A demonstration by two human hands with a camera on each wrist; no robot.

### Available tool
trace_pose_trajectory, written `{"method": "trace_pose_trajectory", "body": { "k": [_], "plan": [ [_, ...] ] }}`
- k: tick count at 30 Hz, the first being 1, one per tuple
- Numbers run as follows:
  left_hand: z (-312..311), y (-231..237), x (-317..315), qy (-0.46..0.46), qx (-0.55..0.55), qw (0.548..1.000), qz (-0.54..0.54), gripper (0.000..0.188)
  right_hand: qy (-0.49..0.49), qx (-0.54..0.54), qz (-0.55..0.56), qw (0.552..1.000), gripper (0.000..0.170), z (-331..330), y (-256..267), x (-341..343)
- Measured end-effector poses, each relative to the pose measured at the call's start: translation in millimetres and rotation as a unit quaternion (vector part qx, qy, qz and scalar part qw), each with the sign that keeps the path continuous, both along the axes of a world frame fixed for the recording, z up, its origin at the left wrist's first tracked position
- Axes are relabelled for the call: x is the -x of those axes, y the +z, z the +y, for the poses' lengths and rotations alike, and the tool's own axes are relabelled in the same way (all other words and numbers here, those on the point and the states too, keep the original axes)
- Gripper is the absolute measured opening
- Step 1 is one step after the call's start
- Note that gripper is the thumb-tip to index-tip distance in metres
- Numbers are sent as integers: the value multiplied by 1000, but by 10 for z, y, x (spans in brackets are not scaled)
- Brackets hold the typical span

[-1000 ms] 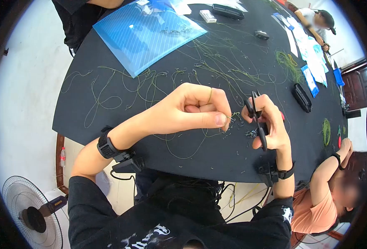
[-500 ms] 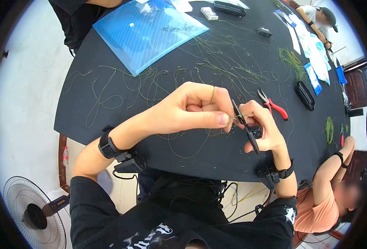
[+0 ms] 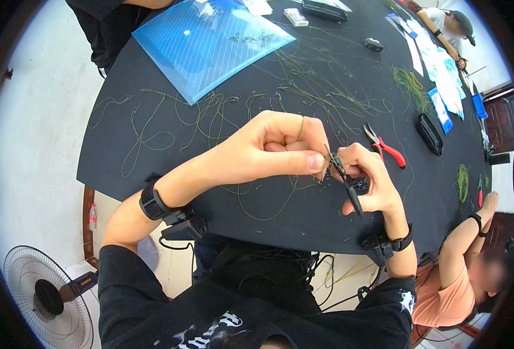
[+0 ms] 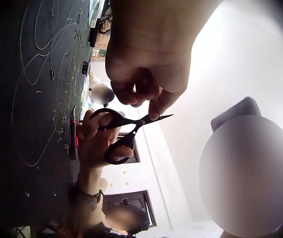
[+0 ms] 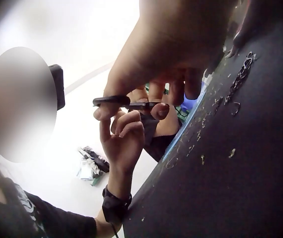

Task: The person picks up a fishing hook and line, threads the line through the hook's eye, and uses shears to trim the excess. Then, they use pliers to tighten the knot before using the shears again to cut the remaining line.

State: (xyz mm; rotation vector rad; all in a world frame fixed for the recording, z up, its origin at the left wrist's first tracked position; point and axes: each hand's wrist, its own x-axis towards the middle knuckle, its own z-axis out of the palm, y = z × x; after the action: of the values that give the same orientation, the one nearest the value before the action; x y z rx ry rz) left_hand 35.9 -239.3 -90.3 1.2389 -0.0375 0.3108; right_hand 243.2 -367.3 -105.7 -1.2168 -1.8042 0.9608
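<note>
My left hand (image 3: 248,152) pinches a thin green fishing line between thumb and index fingertip; what the fingertips cover is hidden. A strand of this line is looped round a finger. My right hand (image 3: 379,189) holds black scissors (image 3: 353,196), thumb and fingers through the handle loops. In the left wrist view, the scissors (image 4: 144,120) reach up with their blades right at the left fingertips. Below the hands, small dark fish hooks (image 5: 241,77) lie in a cluster on the black table (image 3: 280,232).
Red-handled pliers (image 3: 389,152) lie beyond my right hand. Tangled green lines (image 3: 321,96) spread over the table, with a blue plastic folder (image 3: 210,52) at the back left and a black tray (image 3: 429,135) at the right. Other people sit round the table.
My right hand has brought the scissors left, so the blades now meet the left fingertips; the pliers behind it have come into view. The left hand keeps its pinch.
</note>
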Motion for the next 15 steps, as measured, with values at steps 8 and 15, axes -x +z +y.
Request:
{"method": "trace_pose_trajectory", "body": {
  "k": [8,15],
  "plan": [
    [3,-12,-7,27,-9,999,18,10,-50,8,-10,999,45,-14,17,27],
    [23,-33,-1,33,-23,998,39,11,-72,24,-20,997,39,-19,43,56]
  ]
}}
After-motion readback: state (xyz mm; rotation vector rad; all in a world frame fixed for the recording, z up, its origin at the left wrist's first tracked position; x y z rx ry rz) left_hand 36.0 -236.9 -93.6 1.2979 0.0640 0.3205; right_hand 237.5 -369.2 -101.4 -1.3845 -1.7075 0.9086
